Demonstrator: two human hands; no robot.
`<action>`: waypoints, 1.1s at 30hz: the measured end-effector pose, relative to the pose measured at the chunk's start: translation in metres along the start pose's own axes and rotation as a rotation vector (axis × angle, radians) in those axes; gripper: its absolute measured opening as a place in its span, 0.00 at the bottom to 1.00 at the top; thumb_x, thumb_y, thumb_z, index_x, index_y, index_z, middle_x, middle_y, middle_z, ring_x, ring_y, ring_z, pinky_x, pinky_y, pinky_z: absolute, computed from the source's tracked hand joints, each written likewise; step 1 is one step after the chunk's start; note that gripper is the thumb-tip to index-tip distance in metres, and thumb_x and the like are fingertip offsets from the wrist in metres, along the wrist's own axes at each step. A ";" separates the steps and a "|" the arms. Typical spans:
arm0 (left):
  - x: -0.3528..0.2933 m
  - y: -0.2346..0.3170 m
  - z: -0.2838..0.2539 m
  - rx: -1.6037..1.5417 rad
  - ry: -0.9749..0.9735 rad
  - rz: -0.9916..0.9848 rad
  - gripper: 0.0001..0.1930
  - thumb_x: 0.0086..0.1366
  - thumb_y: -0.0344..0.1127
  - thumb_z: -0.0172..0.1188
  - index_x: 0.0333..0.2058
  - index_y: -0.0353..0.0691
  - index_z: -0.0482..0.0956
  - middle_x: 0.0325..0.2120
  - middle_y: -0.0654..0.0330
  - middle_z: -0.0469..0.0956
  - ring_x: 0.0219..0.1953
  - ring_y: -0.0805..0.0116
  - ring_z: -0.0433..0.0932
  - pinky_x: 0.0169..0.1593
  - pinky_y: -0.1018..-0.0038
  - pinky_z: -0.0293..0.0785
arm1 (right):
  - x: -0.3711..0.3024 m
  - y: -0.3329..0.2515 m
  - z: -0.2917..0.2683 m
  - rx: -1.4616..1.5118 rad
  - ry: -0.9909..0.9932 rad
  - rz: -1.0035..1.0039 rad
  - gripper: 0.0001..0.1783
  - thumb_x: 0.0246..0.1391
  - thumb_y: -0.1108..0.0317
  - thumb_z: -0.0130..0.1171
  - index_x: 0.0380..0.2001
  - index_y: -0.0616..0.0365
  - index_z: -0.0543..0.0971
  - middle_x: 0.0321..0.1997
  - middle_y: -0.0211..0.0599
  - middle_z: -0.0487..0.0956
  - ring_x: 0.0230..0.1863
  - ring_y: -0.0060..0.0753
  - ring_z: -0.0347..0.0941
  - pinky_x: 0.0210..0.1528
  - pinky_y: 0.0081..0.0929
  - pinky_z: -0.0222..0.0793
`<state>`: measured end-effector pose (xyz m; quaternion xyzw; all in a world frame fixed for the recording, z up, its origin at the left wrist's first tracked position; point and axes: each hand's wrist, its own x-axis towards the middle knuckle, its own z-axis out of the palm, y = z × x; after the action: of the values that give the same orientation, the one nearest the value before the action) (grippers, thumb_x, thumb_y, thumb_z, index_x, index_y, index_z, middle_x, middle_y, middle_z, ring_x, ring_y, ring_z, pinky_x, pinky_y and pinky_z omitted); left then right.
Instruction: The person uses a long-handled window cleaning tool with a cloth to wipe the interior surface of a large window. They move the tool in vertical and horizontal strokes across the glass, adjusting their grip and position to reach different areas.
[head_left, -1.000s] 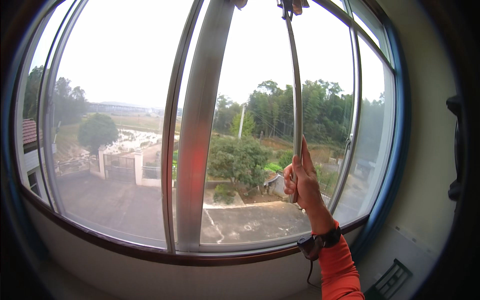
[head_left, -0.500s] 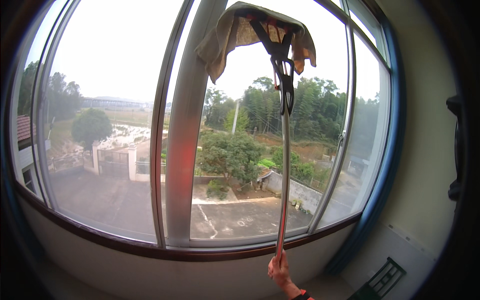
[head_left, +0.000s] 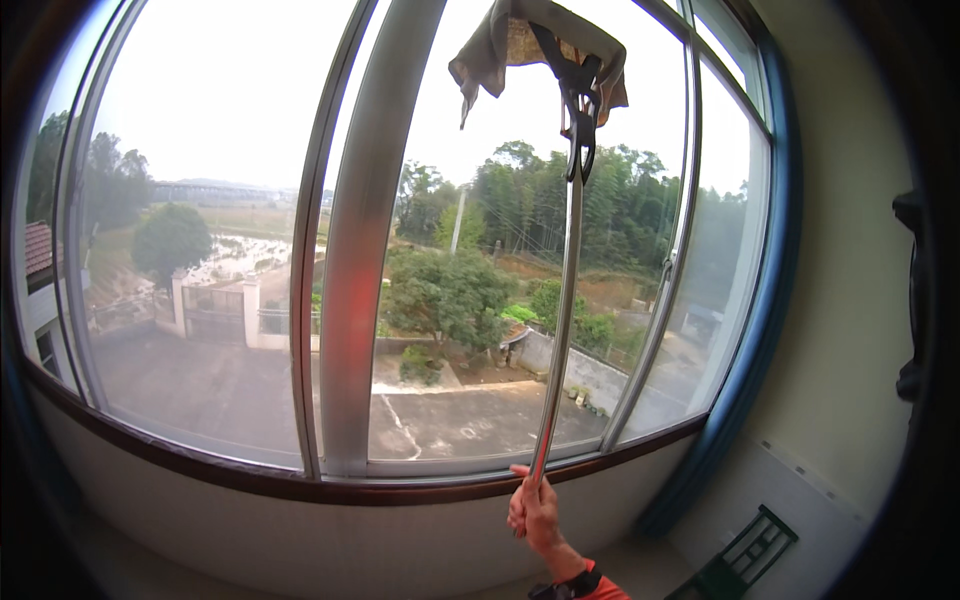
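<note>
My right hand (head_left: 534,512) is wrapped round the lower part of a shiny metal pole (head_left: 567,300), its index finger partly raised. An orange sleeve and a black band show at the wrist. At the pole's top is the black hinged bracket of a flat mop (head_left: 578,80). A greyish-brown cloth (head_left: 485,62) is draped over the mop head, its corners hanging down. The mop stands up before the tall window (head_left: 540,230), high on the middle pane; whether the cloth touches the glass I cannot tell. My left hand is out of view.
A wide grey metal upright (head_left: 375,240) stands left of the pole. Along the window's bottom runs a dark brown sill (head_left: 410,493). A blue curtain (head_left: 783,250) hangs at the right edge, and a green chair (head_left: 745,555) stands at the lower right.
The mop head has risen and shifted slightly right, away from the grey upright, and its bracket has turned. My right hand has moved up and left with the pole.
</note>
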<state>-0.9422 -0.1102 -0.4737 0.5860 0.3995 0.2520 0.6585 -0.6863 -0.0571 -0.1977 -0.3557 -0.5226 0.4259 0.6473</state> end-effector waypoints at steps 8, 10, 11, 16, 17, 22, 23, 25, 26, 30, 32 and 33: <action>-0.032 -0.010 -0.023 -0.295 0.129 -0.101 0.20 0.68 0.41 0.56 0.54 0.38 0.69 0.37 0.55 0.80 0.37 0.65 0.80 0.40 0.68 0.79 | 0.150 -0.166 0.043 -0.190 0.092 -0.165 0.22 0.65 0.44 0.45 0.43 0.53 0.66 0.15 0.21 0.57 0.12 0.14 0.52 0.12 0.18 0.53; -0.035 -0.009 -0.023 -0.318 0.154 -0.124 0.19 0.68 0.41 0.56 0.54 0.38 0.69 0.36 0.55 0.80 0.37 0.65 0.80 0.40 0.68 0.79 | 0.153 -0.167 0.047 -0.191 0.068 -0.191 0.21 0.65 0.45 0.46 0.43 0.53 0.66 0.15 0.21 0.57 0.11 0.14 0.52 0.12 0.19 0.52; -0.035 -0.009 -0.022 -0.321 0.155 -0.127 0.19 0.68 0.41 0.56 0.53 0.39 0.70 0.36 0.56 0.80 0.36 0.66 0.80 0.40 0.68 0.79 | 0.148 -0.157 0.047 -0.211 0.079 -0.185 0.21 0.65 0.46 0.46 0.42 0.54 0.65 0.15 0.22 0.57 0.11 0.15 0.52 0.11 0.19 0.52; -0.025 -0.011 -0.015 -0.277 0.120 -0.107 0.19 0.68 0.41 0.56 0.53 0.39 0.70 0.36 0.56 0.80 0.36 0.67 0.80 0.40 0.68 0.79 | 0.071 -0.025 -0.003 -0.240 0.088 -0.147 0.16 0.66 0.51 0.47 0.40 0.54 0.66 0.12 0.22 0.56 0.08 0.17 0.54 0.09 0.21 0.54; -0.022 -0.012 -0.014 -0.263 0.113 -0.098 0.19 0.68 0.42 0.57 0.53 0.39 0.71 0.36 0.56 0.80 0.36 0.67 0.80 0.40 0.68 0.79 | 0.043 0.012 -0.020 -0.298 0.116 -0.142 0.16 0.66 0.52 0.47 0.39 0.53 0.66 0.12 0.22 0.58 0.08 0.16 0.55 0.09 0.20 0.55; -0.014 -0.011 -0.009 -0.195 0.081 -0.122 0.19 0.68 0.43 0.57 0.53 0.40 0.71 0.37 0.57 0.81 0.36 0.68 0.80 0.40 0.69 0.78 | -0.137 0.181 -0.101 -0.556 0.204 -0.034 0.13 0.63 0.57 0.53 0.40 0.55 0.71 0.19 0.23 0.66 0.17 0.19 0.62 0.18 0.23 0.60; -0.014 -0.009 -0.007 -0.169 0.074 -0.134 0.19 0.68 0.43 0.57 0.53 0.40 0.71 0.37 0.57 0.81 0.36 0.68 0.80 0.40 0.69 0.78 | -0.173 0.204 -0.111 -0.569 0.191 0.004 0.13 0.62 0.57 0.54 0.41 0.54 0.72 0.22 0.24 0.67 0.20 0.21 0.64 0.21 0.25 0.62; -0.014 -0.003 -0.003 -0.132 0.054 -0.159 0.20 0.68 0.44 0.57 0.52 0.40 0.71 0.37 0.57 0.81 0.36 0.68 0.80 0.40 0.70 0.78 | -0.231 0.235 -0.124 -0.580 0.168 0.054 0.13 0.61 0.57 0.55 0.43 0.54 0.75 0.26 0.25 0.71 0.26 0.25 0.67 0.27 0.30 0.65; -0.012 0.000 0.001 -0.118 0.040 -0.176 0.20 0.68 0.45 0.56 0.52 0.40 0.71 0.37 0.58 0.81 0.36 0.68 0.80 0.40 0.70 0.78 | -0.243 0.245 -0.124 -0.581 0.158 0.057 0.14 0.60 0.58 0.56 0.44 0.53 0.76 0.29 0.26 0.73 0.29 0.27 0.69 0.30 0.32 0.67; -0.008 0.017 0.010 -0.077 -0.014 -0.133 0.21 0.67 0.46 0.56 0.52 0.38 0.72 0.37 0.57 0.81 0.37 0.67 0.80 0.39 0.69 0.78 | -0.216 0.229 -0.090 -0.384 0.237 -0.045 0.18 0.59 0.53 0.59 0.45 0.53 0.75 0.25 0.22 0.71 0.21 0.19 0.61 0.21 0.23 0.58; -0.005 0.021 0.011 -0.065 -0.023 -0.112 0.20 0.67 0.45 0.56 0.52 0.37 0.72 0.37 0.57 0.81 0.37 0.67 0.80 0.39 0.69 0.78 | -0.159 0.189 -0.062 -0.216 0.266 -0.112 0.21 0.58 0.50 0.61 0.46 0.52 0.73 0.23 0.18 0.68 0.15 0.11 0.56 0.14 0.15 0.51; -0.003 0.021 0.012 -0.060 -0.026 -0.097 0.20 0.67 0.44 0.57 0.52 0.37 0.72 0.37 0.57 0.81 0.38 0.66 0.80 0.39 0.69 0.78 | -0.139 0.156 -0.052 -0.187 0.211 -0.002 0.20 0.58 0.53 0.61 0.47 0.52 0.73 0.23 0.18 0.70 0.19 0.09 0.59 0.18 0.12 0.53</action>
<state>-0.9311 -0.1152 -0.4526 0.5492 0.4111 0.2239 0.6923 -0.6758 -0.1266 -0.4016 -0.4567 -0.4896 0.3347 0.6631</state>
